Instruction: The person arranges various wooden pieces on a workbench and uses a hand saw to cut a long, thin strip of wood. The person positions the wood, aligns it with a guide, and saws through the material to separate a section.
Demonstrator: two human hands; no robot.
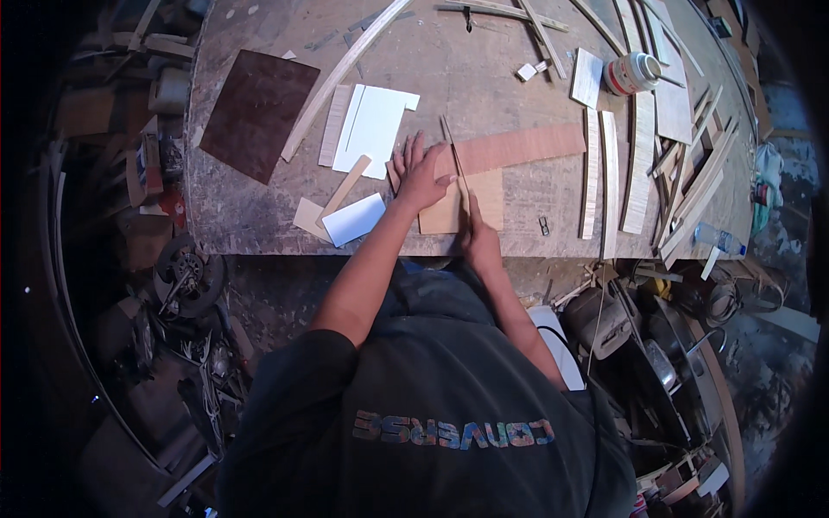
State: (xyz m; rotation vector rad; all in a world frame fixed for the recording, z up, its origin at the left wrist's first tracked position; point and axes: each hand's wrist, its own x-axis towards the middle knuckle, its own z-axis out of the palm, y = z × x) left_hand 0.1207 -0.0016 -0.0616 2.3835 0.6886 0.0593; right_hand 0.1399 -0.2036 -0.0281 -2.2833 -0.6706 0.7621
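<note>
A long reddish wood strip [527, 151] lies at a slant on the workbench, over a lighter square board [488, 194]. My left hand [420, 180] presses flat on the strip's left end with its fingers spread. Closed round the near end of a long, thin-bladed tool is my right hand [480, 242]. The dark narrow blade [457, 155] crosses the strip just right of my left thumb, pointing away from me. Whether it is a saw or a knife is too small to tell, and my fingers hide its handle.
White pieces [376, 129], a narrow wood stick [347, 186] and a dark brown sheet [259, 112] lie left. At right are several wood strips [609, 173], an open can [633, 74] and a plastic bottle [718, 239]. A small metal piece [544, 226] sits near the bench's front edge.
</note>
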